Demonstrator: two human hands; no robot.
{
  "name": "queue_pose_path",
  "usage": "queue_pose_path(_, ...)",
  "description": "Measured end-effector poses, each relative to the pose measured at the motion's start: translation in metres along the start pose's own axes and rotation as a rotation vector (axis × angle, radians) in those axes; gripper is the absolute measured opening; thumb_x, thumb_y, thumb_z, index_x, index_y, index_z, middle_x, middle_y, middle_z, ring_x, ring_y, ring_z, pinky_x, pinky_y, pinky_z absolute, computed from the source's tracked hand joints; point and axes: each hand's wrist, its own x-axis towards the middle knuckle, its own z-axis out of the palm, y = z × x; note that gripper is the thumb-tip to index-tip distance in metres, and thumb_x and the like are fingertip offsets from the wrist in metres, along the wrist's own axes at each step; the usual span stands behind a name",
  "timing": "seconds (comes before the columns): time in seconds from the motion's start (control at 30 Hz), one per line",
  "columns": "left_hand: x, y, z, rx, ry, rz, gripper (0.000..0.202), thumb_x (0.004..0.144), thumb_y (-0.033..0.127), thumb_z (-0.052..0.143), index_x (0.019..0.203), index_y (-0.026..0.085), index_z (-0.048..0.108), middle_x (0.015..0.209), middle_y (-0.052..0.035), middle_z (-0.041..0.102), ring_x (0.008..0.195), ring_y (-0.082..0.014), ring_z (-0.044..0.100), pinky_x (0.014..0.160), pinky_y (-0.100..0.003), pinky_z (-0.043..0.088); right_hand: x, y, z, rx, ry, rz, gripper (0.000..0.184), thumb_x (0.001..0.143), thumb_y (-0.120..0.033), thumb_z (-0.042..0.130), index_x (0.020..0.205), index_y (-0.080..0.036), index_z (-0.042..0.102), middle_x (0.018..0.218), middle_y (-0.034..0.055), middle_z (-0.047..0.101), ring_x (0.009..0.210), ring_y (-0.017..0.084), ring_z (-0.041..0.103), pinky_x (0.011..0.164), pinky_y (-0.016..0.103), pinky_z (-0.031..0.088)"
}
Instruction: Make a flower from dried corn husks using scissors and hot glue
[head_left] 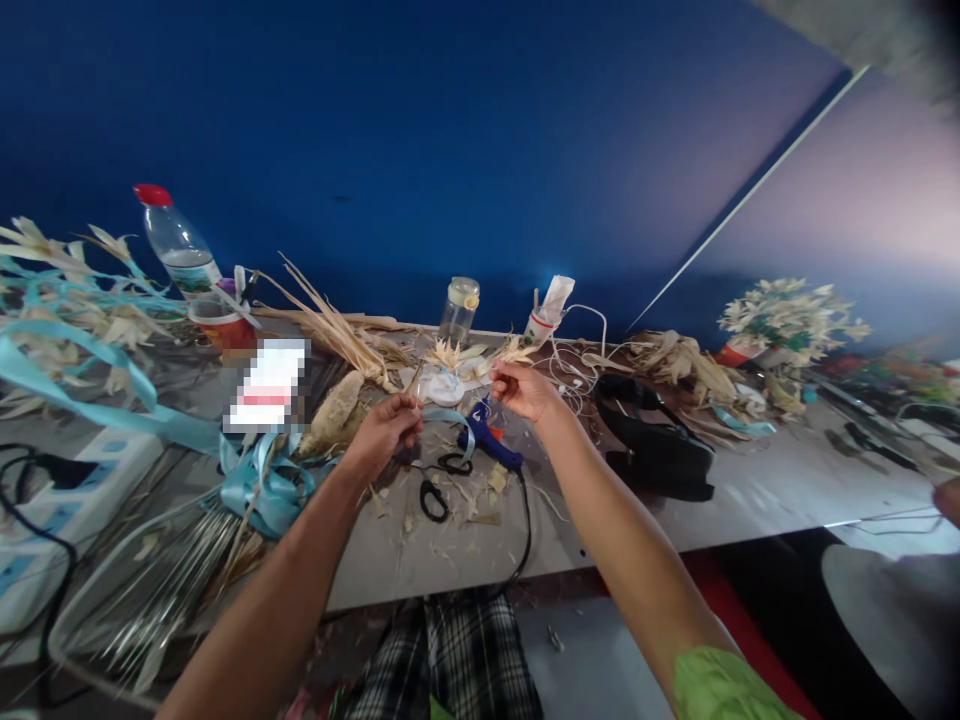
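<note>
My left hand (390, 432) is closed in a pinch, with a light blue ribbon (446, 416) running from its fingers and a thin pale strip sticking up above them. My right hand (525, 390) pinches the base of a pale dried-husk flower (516, 351); its fingers partly hide the grip. Between the hands, another husk flower (445, 355) lies by a white round spool (444, 390). Below them rest a blue glue gun (489, 436) and black-handled scissors (434, 500), their blades partly hidden.
Left are a bottle (180, 240), a red cup (223, 328), a lit phone (266, 385), wires (176, 590) and a power strip (112, 490). A glass jar (459, 315) stands behind. Right are a black strapped object (660, 450) and a flower bunch (787, 320).
</note>
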Motion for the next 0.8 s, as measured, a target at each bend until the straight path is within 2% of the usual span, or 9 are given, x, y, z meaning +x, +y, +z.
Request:
queue_pose_path(0.1,0.001,-0.001,0.000,-0.009,-0.007,0.008,0.022,0.068,0.028,0.069,0.080,0.016,0.055,0.055,0.0023,0.054,0.043,-0.0056,0.043,0.043,-0.017,0.029,0.005,0.006,0.008,-0.160,0.038,-0.039,0.017,0.069,-0.024,0.069,0.068,-0.017,0.053,0.047,-0.0079,0.047,0.035,0.002,0.029,0.037,0.017,0.024)
queue_pose_path(0.17,0.001,-0.002,0.000,-0.013,0.001,0.006,0.022,0.068,0.028,0.069,0.080,0.016,0.055,0.055,0.0022,0.054,0.042,-0.0055,0.043,0.043,-0.017,0.029,0.008,0.012,0.014,-0.261,0.075,-0.096,0.018,0.068,-0.025,0.069,0.067,-0.017,0.053,0.047,-0.0085,0.045,0.035,0.002,0.028,0.036,0.017,0.020)
queue_pose_path(0.3,0.001,-0.002,0.000,-0.001,0.012,-0.012,0.024,0.066,0.029,0.069,0.080,0.016,0.054,0.056,0.0025,0.055,0.042,-0.0054,0.043,0.043,-0.017,0.028,0.015,0.024,0.022,-0.436,0.144,-0.165,0.016,0.072,-0.022,0.062,0.062,-0.016,0.050,0.050,-0.0062,0.050,0.038,0.002,0.039,0.038,0.016,0.029)
queue_pose_path(0.47,0.001,0.000,0.002,0.037,0.028,-0.020,0.025,0.066,0.031,0.068,0.081,0.016,0.054,0.055,0.0035,0.054,0.041,-0.0052,0.042,0.043,-0.017,0.027,0.025,0.035,0.022,-0.576,0.159,-0.152,0.013,0.071,-0.018,0.060,0.060,-0.014,0.056,0.053,-0.0008,0.059,0.041,0.006,0.051,0.039,0.017,0.036)
queue_pose_path(0.8,0.003,-0.004,-0.001,0.030,0.020,-0.027,0.025,0.067,0.030,0.068,0.083,0.016,0.054,0.056,0.0032,0.056,0.042,-0.0054,0.043,0.043,-0.017,0.029,0.034,0.041,0.025,-0.847,0.130,-0.153,0.018,0.075,-0.017,0.053,0.059,-0.015,0.061,0.057,0.0002,0.065,0.047,0.008,0.056,0.047,0.016,0.041)
